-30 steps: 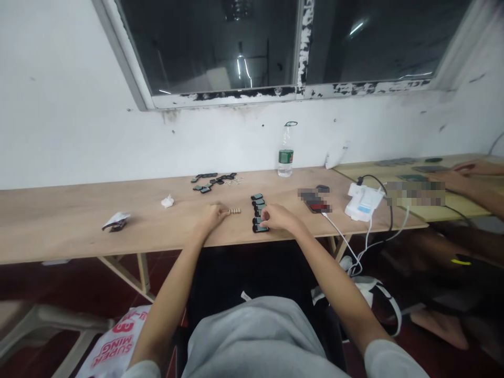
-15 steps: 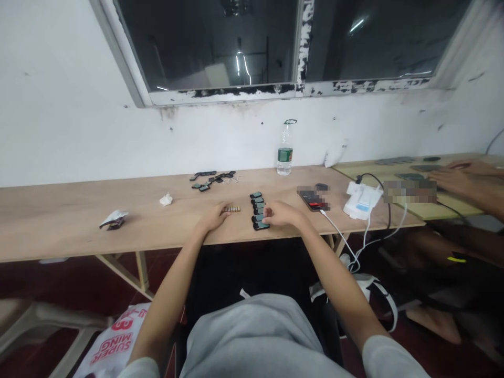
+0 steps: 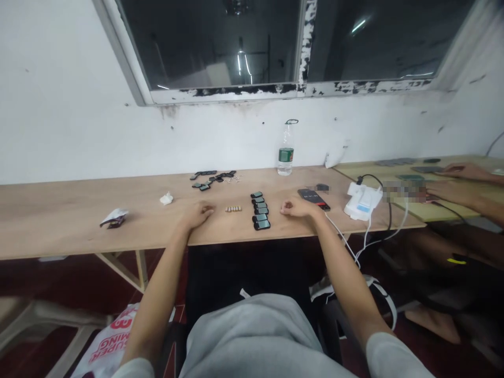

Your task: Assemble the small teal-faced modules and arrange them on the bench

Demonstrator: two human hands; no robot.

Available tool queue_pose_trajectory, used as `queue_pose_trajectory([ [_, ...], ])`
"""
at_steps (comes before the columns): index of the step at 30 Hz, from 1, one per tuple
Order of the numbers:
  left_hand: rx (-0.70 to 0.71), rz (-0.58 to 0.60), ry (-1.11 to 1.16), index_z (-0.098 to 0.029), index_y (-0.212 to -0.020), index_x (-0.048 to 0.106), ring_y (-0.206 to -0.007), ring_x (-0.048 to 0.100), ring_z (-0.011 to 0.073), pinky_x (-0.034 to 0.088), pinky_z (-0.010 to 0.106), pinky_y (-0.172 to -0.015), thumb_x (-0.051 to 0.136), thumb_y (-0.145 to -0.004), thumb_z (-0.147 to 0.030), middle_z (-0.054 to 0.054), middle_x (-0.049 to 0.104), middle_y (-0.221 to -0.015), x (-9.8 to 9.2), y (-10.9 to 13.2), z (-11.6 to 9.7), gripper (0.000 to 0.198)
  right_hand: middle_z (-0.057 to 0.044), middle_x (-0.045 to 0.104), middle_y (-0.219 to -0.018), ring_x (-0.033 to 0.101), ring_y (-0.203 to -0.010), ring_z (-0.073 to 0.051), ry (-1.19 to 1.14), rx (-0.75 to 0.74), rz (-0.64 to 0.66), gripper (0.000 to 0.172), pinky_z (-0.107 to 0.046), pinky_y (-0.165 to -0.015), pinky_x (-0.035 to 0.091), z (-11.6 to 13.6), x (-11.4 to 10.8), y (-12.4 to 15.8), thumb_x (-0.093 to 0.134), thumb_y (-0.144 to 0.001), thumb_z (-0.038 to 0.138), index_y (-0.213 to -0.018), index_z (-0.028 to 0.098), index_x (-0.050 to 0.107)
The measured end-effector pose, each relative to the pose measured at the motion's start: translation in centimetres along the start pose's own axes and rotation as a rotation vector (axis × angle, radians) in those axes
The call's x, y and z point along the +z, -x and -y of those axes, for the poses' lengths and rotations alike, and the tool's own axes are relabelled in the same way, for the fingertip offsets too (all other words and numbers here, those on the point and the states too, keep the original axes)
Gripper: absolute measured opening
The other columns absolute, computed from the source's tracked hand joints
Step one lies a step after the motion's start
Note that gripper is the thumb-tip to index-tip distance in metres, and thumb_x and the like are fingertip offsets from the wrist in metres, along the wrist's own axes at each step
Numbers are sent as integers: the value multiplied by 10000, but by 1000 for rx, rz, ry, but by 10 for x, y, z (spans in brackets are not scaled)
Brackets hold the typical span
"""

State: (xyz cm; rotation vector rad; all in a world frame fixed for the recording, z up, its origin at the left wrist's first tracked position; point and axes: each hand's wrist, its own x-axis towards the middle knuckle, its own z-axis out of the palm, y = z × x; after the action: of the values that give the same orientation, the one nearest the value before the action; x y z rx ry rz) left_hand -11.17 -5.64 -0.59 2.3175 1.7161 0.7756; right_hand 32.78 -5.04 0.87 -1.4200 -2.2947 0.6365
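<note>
The left hand and right hand rest empty on the pale wooden counter, fingers curled closed. Between them lie five small tan cylindrical beads in a row and six black rectangular pieces with teal faces in a column. Beyond stand a black smartphone and a clear plastic water bottle.

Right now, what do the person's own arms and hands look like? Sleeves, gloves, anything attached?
The left hand and right hand are bare, with no gloves, and no cables run to them. The forearms are bare too, coming out of light-grey sleeves: the left sleeve and the right sleeve.
</note>
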Motion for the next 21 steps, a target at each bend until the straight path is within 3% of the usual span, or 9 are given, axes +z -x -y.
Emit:
queue_pose_trajectory([
  [4,112,33,-55,-174,-1092,750,-1086,664,281,515,407,-1012,482,-919,-443,117,719,-1173,7,3,-1,417,-79,741,-869,647,-789,-194,-156,-80,-50,241,-274,-738,487,-20,11,-3,665,-834,380,-832,142,708],
  [8,151,25,-52,-169,-1147,732,-1122,648,273,483,409,-1061,449,-946,-467,119,694,-1208,10,6,-1,458,-73,733,-869,640,-785,-184,-215,-106,-81,266,-265,-723,479,-27,14,-2,631,-840,400,-832,143,698],
  [17,131,30,-13,-180,-1145,722,-1102,654,275,493,419,-1042,460,-943,-483,113,691,-1218,8,11,-3,448,-62,733,-847,635,-760,-177,-156,-101,-79,232,-249,-700,465,-22,14,-3,623,-854,365,-829,145,693],
  [21,118,19,-37,-179,-1141,723,-1100,649,289,503,428,-1026,483,-935,-484,117,688,-1204,6,11,-11,439,-88,738,-812,645,-739,-188,27,11,-116,178,-245,-668,441,-1,12,2,617,-849,283,-759,147,688],
])
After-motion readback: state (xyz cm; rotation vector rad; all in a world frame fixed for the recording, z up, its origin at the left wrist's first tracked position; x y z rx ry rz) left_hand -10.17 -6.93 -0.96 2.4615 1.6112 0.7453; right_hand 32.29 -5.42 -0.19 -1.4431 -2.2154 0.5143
